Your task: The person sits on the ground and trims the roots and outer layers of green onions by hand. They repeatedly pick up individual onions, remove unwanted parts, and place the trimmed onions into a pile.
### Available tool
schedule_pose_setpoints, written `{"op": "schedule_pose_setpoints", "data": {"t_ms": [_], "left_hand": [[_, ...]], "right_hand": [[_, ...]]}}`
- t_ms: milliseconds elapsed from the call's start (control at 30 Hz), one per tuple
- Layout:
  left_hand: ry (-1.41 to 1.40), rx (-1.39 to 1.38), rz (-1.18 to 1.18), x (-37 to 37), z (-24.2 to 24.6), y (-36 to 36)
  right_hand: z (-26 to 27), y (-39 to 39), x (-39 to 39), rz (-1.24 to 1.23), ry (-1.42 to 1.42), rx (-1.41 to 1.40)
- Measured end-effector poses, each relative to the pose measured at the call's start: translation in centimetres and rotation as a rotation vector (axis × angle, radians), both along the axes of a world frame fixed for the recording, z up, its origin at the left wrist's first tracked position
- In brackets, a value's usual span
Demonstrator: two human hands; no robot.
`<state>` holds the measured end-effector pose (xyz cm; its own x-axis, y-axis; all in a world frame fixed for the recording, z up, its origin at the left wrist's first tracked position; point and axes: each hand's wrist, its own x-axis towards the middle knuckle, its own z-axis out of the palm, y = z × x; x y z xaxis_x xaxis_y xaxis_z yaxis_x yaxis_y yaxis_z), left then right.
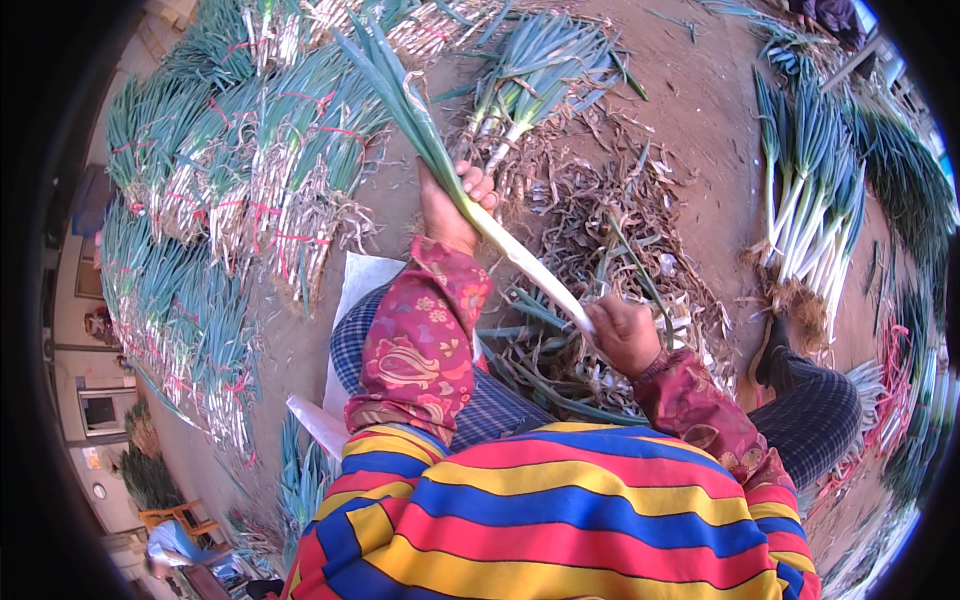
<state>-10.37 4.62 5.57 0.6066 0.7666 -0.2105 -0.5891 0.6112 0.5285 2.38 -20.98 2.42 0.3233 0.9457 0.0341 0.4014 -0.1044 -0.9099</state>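
Observation:
My left hand (pixel 454 206) is closed around the green upper stalk of a large green onion (pixel 517 253), whose leaves rise to the upper left. At its lower white end, my right hand (pixel 624 334) is closed in a fist, hiding the root end. The onion lies slantwise between the two hands, above a heap of dry peeled leaves (pixel 600 217). Beyond my left hand, untrimmed green onions (pixel 555 64) with brown outer skins lie on the ground. On the right, cleaned green onions (pixel 814 195) with white stalks and brown roots lie beside my leg.
Many green onion bundles (pixel 225 157) tied with red ties cover the ground at left. Red ties (pixel 892 390) lie at right, near more onions. A white sheet (pixel 358 289) is by my left leg. One person (pixel 176 544) is at lower left, another (pixel 829 19) at upper right.

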Motion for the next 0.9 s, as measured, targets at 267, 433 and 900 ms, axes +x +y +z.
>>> {"op": "schedule_pose_setpoints", "data": {"t_ms": [267,433,900], "left_hand": [[0.098,-0.066,0.14,1.1,0.6,-2.5],[0.228,0.021,0.13,1.7,0.9,-4.5],[0.186,-0.119,0.153,2.7,-2.3,-3.7]], "right_hand": [[4.0,6.2,-0.2,0.028,0.182,0.043],[3.9,10.7,-1.9,0.048,0.194,0.143],[2.7,12.6,-3.7,-0.137,0.929,0.387]]}}
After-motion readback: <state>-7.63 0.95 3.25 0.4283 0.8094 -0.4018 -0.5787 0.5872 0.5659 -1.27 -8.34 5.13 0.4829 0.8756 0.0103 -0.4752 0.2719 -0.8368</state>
